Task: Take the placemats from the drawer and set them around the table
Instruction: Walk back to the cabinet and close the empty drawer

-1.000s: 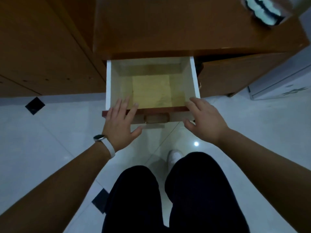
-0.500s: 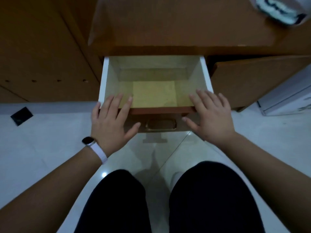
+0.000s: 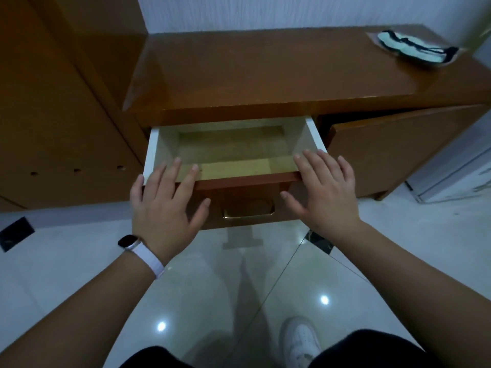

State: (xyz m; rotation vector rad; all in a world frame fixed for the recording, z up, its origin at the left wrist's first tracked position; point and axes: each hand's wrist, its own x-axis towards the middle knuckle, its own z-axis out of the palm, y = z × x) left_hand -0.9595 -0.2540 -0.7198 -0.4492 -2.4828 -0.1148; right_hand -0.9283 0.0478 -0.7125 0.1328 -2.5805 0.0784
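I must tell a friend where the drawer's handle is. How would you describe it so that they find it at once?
Start at the brown cabinet against the wall; one drawer stands pulled out below its top. On the drawer's dark front panel, between the left hand and the right hand, sits the handle. It is the only shiny gold-coloured metal piece there.

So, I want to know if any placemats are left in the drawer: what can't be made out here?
- Head view, drawer: near floor hidden by its front panel, the left hand and the right hand.
- Rear floor: dim, in shadow under the cabinet top.
- Yellowish sheet inside: placemat or liner, cannot tell.
- Table: outside the frame.
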